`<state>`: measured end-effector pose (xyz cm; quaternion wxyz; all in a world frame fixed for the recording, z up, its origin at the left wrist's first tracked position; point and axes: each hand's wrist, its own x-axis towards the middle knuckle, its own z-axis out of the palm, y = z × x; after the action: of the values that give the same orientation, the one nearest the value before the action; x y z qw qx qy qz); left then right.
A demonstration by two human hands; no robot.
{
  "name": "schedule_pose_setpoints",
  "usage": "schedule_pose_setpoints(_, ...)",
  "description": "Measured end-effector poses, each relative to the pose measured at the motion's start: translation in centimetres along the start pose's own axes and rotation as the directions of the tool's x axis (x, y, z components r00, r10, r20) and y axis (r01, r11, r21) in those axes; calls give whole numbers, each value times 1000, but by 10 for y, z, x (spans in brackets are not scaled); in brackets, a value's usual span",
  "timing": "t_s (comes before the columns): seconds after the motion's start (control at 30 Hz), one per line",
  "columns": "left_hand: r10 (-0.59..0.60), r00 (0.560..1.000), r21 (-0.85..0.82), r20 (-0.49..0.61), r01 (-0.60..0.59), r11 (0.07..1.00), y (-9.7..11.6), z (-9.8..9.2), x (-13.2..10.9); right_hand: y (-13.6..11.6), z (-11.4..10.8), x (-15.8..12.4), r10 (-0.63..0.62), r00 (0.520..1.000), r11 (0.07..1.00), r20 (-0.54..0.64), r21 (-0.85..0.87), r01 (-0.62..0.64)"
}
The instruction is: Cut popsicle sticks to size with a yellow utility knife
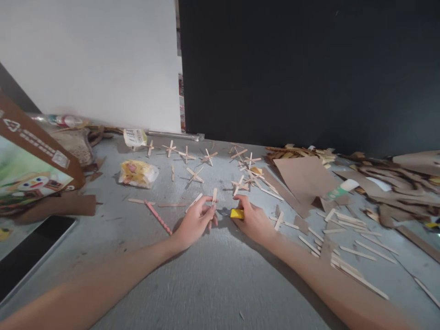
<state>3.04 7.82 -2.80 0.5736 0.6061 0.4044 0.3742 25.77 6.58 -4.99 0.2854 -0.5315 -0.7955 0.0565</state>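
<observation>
My left hand (195, 222) rests on the grey floor and pinches a short wooden craft stick (214, 195) that stands up from its fingertips; a second stick (194, 202) lies under its thumb. My right hand (253, 220) is closed around a yellow-handled tool (237, 213), whose dark tip points left toward my left hand. The two hands are a few centimetres apart. Just beyond them lie several crossed pairs of sticks (195, 174).
Loose sticks (347, 250) and brown cardboard scraps (302, 178) spread on the right. A pink striped stick (158, 217), a crumpled yellow packet (138, 173), a printed cardboard box (32, 169) and a dark tablet (29, 252) lie left. White and black walls stand behind.
</observation>
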Motion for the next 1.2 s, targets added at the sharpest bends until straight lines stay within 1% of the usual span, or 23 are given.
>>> schedule_pose_setpoints(0.1, 9, 1000, -1, -29, -9, 1000, -2, 0, 0, -4, 4, -1, -16, 1000, 1000, -21, -5, 15)
schedule_pose_setpoints(0.2, 44, 998, 11, -46, -43, 999, -5, 0, 0, -7, 2, -2, -49, 998, 999, -41, -6, 49)
schedule_pose_setpoints(0.27, 76, 996, 47, -55, -74, 996, -5, -2, 1, -8, 1, -2, -77, 996, 997, -44, -7, 77)
schedule_pose_setpoints(0.37, 157, 983, 209, -93, -135, 969, -4, -11, 4, -8, -1, -2, -108, 993, 994, -56, -7, 108)
schedule_pose_setpoints(0.47, 225, 966, 370, -125, -165, 914, -2, -22, 9, -9, -2, 0, -141, 988, 990, -67, -14, 141)
schedule_pose_setpoints(0.53, 276, 950, 470, -148, -178, 865, -3, -28, 12, -10, -4, 0, -186, 980, 982, -70, -26, 185)
schedule_pose_setpoints(0.63, 358, 925, 581, -128, -223, 783, -6, -31, 15, -12, -4, -3, -270, 960, 961, -71, -89, 263)
schedule_pose_setpoints(0.7, 372, 922, 597, -110, -238, 766, -10, -30, 15, -13, -3, -7, -302, 952, 942, -53, -171, 290)
schedule_pose_setpoints(0.77, 365, 925, 618, -105, -227, 753, -12, -29, 15, -15, -2, -10, -287, 958, 926, -14, -259, 274)
schedule_pose_setpoints(0.83, 360, 928, 661, -95, -211, 720, -13, -29, 15, -17, -2, -11, -225, 974, 917, 39, -329, 225)
schedule_pose_setpoints(0.9, 367, 926, 708, -93, -198, 678, -14, -30, 16, -20, -4, -11, -148, 984, 918, 96, -358, 173)
schedule_pose_setpoints(0.97, 379, 920, 742, -98, -186, 644, -15, -32, 17, -24, -6, -10, -87, 987, 938, 135, -322, 127)
schedule_pose_setpoints(1.03, 390, 915, 762, -103, -180, 622, -16, -34, 19, -26, -8, -8, -43, 989, 972, 139, -222, 73)
schedule_pose_setpoints(1.13, 406, 909, 773, -95, -190, 606, -18, -36, 22, -28, -8, -7, -10, 996, 1000, 92, -26, 13)
schedule_pose_setpoints(1.2, 415, 905, 775, -91, -198, 601, -20, -36, 24, -28, -6, -7, -21, 998, 997, 54, 73, 17)
